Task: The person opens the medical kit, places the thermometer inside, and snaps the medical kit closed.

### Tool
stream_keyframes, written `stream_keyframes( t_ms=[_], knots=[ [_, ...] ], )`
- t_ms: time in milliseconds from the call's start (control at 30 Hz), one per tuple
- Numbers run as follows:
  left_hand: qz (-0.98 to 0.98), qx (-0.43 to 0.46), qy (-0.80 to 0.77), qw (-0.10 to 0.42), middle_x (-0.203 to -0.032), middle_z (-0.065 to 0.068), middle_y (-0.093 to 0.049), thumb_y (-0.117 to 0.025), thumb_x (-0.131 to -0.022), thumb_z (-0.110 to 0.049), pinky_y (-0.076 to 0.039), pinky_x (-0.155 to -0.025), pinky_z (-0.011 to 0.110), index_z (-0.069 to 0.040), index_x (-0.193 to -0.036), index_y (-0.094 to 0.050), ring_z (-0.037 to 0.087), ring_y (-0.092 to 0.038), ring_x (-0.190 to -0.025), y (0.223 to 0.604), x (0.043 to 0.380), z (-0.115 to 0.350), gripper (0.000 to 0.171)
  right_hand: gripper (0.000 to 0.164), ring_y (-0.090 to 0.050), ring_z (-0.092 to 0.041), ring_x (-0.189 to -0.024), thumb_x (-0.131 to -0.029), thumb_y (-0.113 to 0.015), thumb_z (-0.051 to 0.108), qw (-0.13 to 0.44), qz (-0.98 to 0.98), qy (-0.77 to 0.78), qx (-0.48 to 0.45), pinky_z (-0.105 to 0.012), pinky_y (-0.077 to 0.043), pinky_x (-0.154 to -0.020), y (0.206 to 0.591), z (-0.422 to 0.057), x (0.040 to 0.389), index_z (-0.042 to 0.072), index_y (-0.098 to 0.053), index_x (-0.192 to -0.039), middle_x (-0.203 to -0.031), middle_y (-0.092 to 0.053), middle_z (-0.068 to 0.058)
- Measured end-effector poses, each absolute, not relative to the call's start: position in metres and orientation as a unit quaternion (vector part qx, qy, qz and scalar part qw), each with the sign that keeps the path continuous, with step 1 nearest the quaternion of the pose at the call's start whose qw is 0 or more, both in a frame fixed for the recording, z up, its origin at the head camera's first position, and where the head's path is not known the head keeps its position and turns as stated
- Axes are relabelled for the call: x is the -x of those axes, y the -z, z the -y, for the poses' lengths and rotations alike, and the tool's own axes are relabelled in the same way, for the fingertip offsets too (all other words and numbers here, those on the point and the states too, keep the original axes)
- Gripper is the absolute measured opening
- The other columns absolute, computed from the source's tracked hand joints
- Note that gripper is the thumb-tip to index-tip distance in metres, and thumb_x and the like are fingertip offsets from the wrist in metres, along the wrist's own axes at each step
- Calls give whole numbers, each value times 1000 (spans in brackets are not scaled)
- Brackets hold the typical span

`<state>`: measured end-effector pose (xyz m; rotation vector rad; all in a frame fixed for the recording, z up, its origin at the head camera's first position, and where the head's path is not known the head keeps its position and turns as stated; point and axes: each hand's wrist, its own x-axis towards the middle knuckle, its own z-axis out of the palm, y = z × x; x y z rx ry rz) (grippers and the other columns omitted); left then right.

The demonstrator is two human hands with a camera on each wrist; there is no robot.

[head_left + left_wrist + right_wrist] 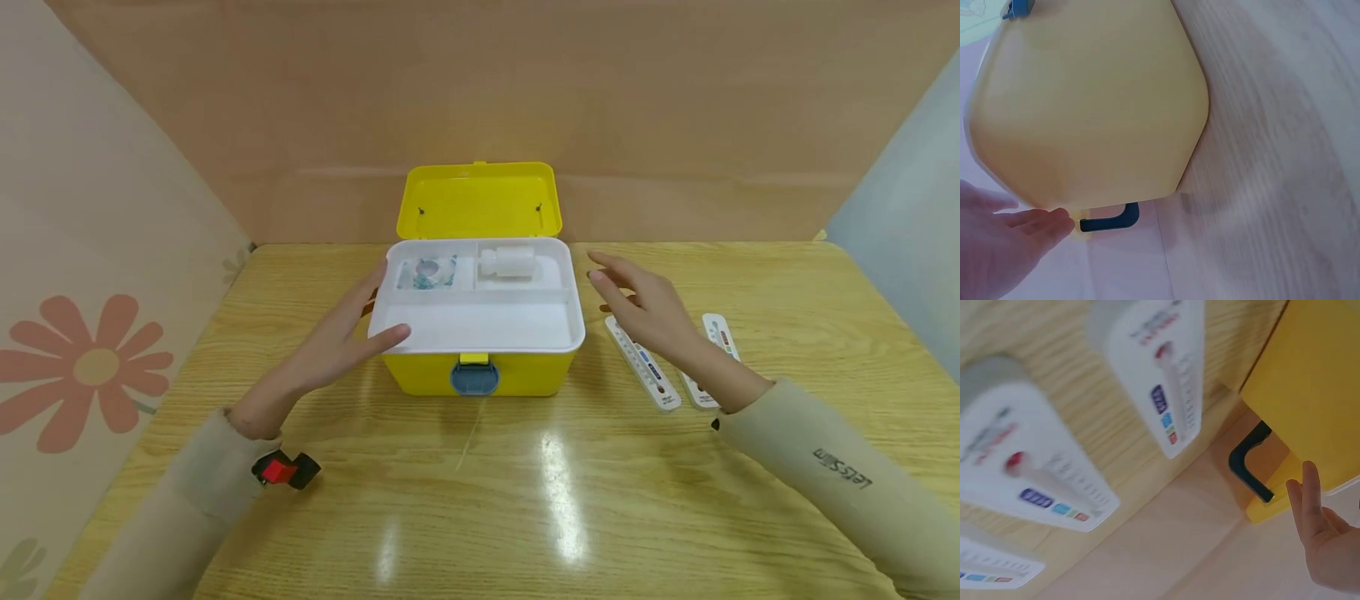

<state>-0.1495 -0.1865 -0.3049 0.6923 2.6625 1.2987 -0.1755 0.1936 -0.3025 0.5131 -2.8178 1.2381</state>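
A yellow storage box (525, 375) stands on the table with its lid (480, 200) tipped back. A white compartment tray (480, 325) sits in its top. In the tray's back left compartment is a printed clear packet (415, 277); a white bottle (513, 262) lies on its side in the back right one. My left hand (333, 342) is at the box's left side, thumb over the tray's front left corner and fingers straight along the rim. Off the box's right side, my right hand (648, 308) hovers with loosely extended fingers, holding nothing.
White thermometers (643, 367) lie on the table right of the box, partly under my right forearm; the right wrist view shows three. A dark handle (1250, 456) is at the box's back. Behind the table rises a brown wall (675, 108).
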Motion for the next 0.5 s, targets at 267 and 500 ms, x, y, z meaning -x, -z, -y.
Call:
stream_keyframes(
  t_ms=[267,500],
  knots=[
    [-879,-221,-421,40,-161,5,-9,-68,-89,-30,-23,-117,55,-17,-155,-3,29,-19,-145,308,136,189,94,48,-67,-35,-92,-103,-40,35,19,916,-357,-182,-27,-55,-69,308,-212,161,12,-44,-144,-127,-60,-19],
    [-870,-234,-434,26,-161,6,-10,-69,-89,-24,-24,-116,54,-15,-155,-9,30,-18,-146,312,132,190,90,43,-63,-32,-104,-103,-43,27,51,921,-326,-208,-16,-50,-76,314,-225,150,7,-49,-140,-128,-60,-18]
  ],
)
